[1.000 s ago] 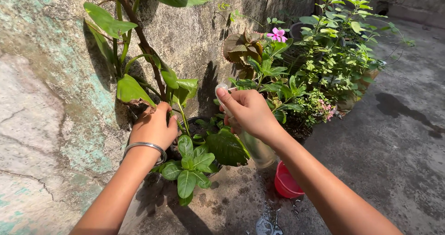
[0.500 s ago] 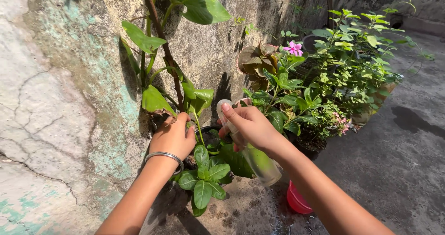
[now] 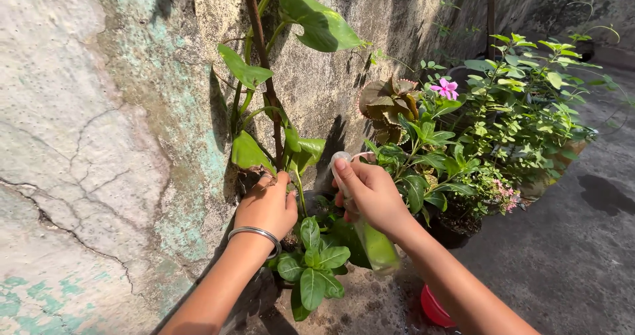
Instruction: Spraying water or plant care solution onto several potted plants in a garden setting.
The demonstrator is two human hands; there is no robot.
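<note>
While the right hand point(image 3: 372, 193) grips a clear spray bottle point(image 3: 370, 232) at centre frame, index finger laid along the white nozzle head point(image 3: 342, 160), the left hand point(image 3: 268, 206) is cupped around the base of a dark climbing stem point(image 3: 264, 64), fingers curled into the leaves at the rim of a dark pot point(image 3: 311, 206); a metal bangle point(image 3: 256, 232) sits on that wrist. No mist or droplets can be made out, so whether spraying is underway cannot be told; the leaves near the nozzle look dry, so my read is that the watering of this plant is at an early stage. The bottle's long axis runs diagonally, nozzle end up-left toward the stem and wall point(image 3: 99, 143), base down-right toward the lower centre. Below it sits a small leafy plant point(image 3: 311, 269); a red tub point(image 3: 433, 308) at bottom centre-right. To the right, well apart, a pink flower point(image 3: 444, 88) and bushy potted plants point(image 3: 522, 103).
</note>
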